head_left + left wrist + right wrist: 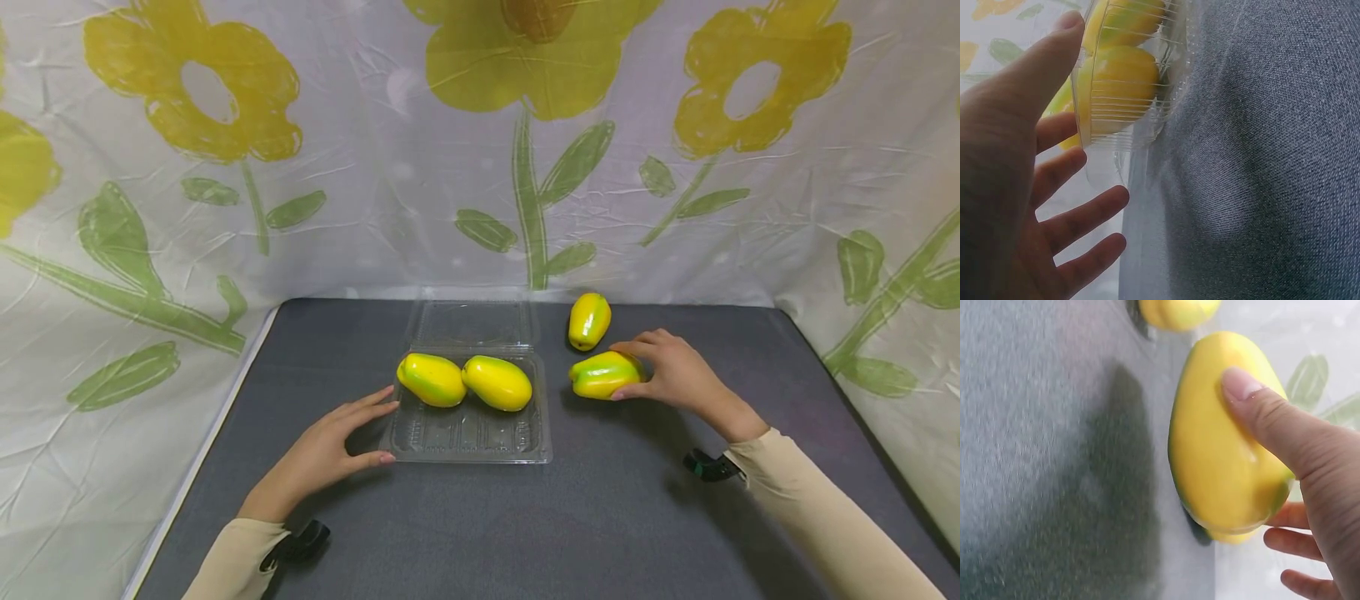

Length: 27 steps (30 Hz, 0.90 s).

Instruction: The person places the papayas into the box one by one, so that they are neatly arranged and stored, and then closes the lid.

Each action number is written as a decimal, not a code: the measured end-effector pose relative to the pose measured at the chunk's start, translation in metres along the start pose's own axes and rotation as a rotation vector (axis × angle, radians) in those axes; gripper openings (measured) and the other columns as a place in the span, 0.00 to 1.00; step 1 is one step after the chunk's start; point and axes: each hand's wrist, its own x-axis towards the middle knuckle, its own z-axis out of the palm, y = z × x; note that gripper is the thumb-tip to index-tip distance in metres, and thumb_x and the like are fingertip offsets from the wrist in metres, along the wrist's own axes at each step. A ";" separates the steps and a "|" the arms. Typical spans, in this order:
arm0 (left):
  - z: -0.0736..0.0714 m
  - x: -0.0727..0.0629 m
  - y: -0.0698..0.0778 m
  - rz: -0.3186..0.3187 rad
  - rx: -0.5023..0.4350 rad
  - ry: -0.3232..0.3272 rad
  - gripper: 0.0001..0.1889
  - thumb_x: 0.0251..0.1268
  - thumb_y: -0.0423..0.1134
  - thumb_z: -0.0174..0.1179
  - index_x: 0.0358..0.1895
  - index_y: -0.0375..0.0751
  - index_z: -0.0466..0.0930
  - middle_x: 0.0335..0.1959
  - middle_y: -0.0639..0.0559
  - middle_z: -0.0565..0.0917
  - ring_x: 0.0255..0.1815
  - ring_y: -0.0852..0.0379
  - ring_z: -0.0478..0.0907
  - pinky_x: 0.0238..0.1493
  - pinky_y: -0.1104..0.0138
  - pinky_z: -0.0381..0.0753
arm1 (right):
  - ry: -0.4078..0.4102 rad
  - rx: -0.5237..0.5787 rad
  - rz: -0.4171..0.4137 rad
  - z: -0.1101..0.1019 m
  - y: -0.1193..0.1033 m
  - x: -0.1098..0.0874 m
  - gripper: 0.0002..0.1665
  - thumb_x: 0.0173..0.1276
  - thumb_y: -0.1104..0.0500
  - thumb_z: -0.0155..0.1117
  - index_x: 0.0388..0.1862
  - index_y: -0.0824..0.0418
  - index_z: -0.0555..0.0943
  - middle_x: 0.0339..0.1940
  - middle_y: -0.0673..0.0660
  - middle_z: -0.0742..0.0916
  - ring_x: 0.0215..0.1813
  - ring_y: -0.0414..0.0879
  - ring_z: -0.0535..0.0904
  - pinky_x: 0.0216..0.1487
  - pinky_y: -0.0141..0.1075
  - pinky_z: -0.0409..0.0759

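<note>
While the right hand (675, 371) holds the gripped fruit (598, 377), a glossy yellow-green papaya-like one, the left hand (330, 446) sits at the left edge of the clear plastic clamshell tray (468, 440). Right grip: thumb on the near side, fingers on the far side, around the fruit's right part. Can't tell if the fruit is off the dark tabletop (465, 533) or resting on it. It lies just right of the tray, apart from it; the far loose fruit (589, 321) is just beyond it. Left hand: fingers spread wide, nothing held, thumb seemingly touching the rim; pressure can't be judged.

Two more fruits in the tray's far half, end to end: left tray fruit (432, 381) and right tray fruit (498, 384). Ribbed floor visible in the near half. Hinged lid (474, 323) laid back on the far side.

Step in hand looks like securing the fruit on the right with the tray braced on the left. To do it well: seat the thumb opposite the fingers near the fruit's middle, since the smooth skin could probably slip or roll; squeeze lightly; clear the far loose fruit with the knuckles; brace the thin rim gently, as it would likely flex.
</note>
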 end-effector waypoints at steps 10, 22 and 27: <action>0.000 -0.001 0.000 0.005 -0.003 0.005 0.42 0.52 0.57 0.72 0.72 0.58 0.68 0.79 0.57 0.63 0.75 0.40 0.66 0.70 0.38 0.67 | 0.045 0.018 0.029 -0.001 -0.026 0.003 0.43 0.42 0.38 0.82 0.57 0.55 0.84 0.48 0.58 0.88 0.51 0.55 0.78 0.49 0.52 0.79; -0.001 -0.002 0.001 0.004 -0.015 0.007 0.41 0.52 0.56 0.73 0.72 0.57 0.69 0.78 0.57 0.63 0.74 0.40 0.67 0.68 0.38 0.69 | 0.064 0.080 0.100 -0.002 -0.065 0.011 0.45 0.42 0.37 0.82 0.59 0.55 0.83 0.51 0.60 0.87 0.50 0.55 0.77 0.44 0.49 0.79; -0.002 -0.002 0.002 0.011 -0.013 0.014 0.41 0.52 0.56 0.73 0.72 0.57 0.69 0.78 0.57 0.63 0.74 0.41 0.67 0.68 0.39 0.70 | 0.065 0.119 0.115 -0.002 -0.079 0.015 0.44 0.42 0.37 0.82 0.59 0.55 0.83 0.52 0.58 0.87 0.46 0.52 0.76 0.39 0.42 0.75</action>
